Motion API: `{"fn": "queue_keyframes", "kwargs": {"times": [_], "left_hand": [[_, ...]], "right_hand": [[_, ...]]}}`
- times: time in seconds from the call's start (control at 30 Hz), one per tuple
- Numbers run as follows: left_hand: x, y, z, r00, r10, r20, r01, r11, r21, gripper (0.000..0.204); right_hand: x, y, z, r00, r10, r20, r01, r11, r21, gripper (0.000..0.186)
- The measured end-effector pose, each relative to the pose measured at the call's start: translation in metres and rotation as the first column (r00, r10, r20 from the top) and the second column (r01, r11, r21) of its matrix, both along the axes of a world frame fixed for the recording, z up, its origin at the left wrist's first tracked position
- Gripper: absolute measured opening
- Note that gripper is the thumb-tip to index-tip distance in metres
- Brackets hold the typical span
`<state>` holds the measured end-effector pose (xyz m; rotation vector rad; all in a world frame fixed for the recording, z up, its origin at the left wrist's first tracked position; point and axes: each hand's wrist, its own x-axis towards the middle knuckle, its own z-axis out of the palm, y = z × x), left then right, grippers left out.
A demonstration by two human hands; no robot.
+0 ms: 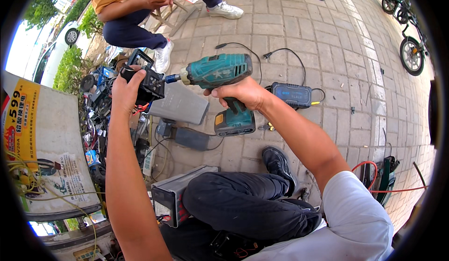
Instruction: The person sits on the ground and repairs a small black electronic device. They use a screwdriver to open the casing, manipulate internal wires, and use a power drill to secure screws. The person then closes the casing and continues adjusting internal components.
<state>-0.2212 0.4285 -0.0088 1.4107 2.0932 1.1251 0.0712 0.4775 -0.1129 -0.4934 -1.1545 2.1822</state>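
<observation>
Squeezing the drill [217,70] in our right grip [245,94], we pinch a black case [153,87] in our left grip [126,91] by the blue bit [173,78]!

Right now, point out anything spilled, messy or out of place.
A jumbled heap of small parts sprawls left of the left hand; it looks messy because the pieces lie mixed together without order.
</observation>
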Motion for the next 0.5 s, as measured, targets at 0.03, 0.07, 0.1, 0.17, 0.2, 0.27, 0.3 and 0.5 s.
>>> {"fn": "queue_keyframes", "kwargs": {"times": [0.03, 0.07, 0.1, 0.17, 0.2, 0.27, 0.3, 0.5], "left_hand": [[0.0, 0.0, 0.0, 1.0, -0.004, -0.006, 0.004, 1.0, 0.004, 0.03], [0.001, 0.0, 0.0, 1.0, -0.009, -0.011, 0.009, 1.0, 0.008, 0.03], [0.001, 0.0, 0.0, 1.0, -0.001, -0.006, 0.001, 1.0, -0.002, 0.03], [0.0, -0.001, 0.002, 1.0, 0.015, 0.003, -0.015, 1.0, -0.023, 0.03], [0.001, -0.001, 0.001, 1.0, 0.016, 0.014, -0.015, 1.0, -0.023, 0.03], [0.003, -0.001, 0.001, 0.999, 0.017, 0.037, -0.017, 1.0, -0.022, 0.03], [0.002, -0.001, 0.001, 1.0, 0.016, 0.019, -0.016, 1.0, -0.022, 0.031], [-0.003, 0.0, -0.001, 0.999, 0.026, -0.043, -0.027, 0.999, -0.027, 0.031]], "right_hand": [[-0.001, 0.0, -0.001, 1.0, -0.007, -0.007, 0.007, 1.0, -0.009, 0.039], [-0.001, -0.001, -0.001, 1.0, -0.014, -0.006, 0.014, 1.0, -0.013, 0.04], [-0.001, -0.001, 0.002, 1.0, -0.02, -0.006, 0.02, 1.0, -0.017, 0.04], [-0.004, -0.002, 0.004, 1.0, -0.027, -0.011, 0.027, 0.999, -0.018, 0.04], [-0.005, -0.002, 0.003, 0.999, -0.033, -0.013, 0.033, 0.999, -0.013, 0.04], [-0.006, 0.0, 0.0, 0.999, -0.041, -0.011, 0.041, 0.999, -0.009, 0.039], [-0.008, 0.001, -0.001, 0.999, -0.041, -0.008, 0.041, 0.999, -0.01, 0.039], [-0.012, 0.002, -0.003, 0.999, -0.031, -0.007, 0.031, 0.999, -0.028, 0.037]]}}
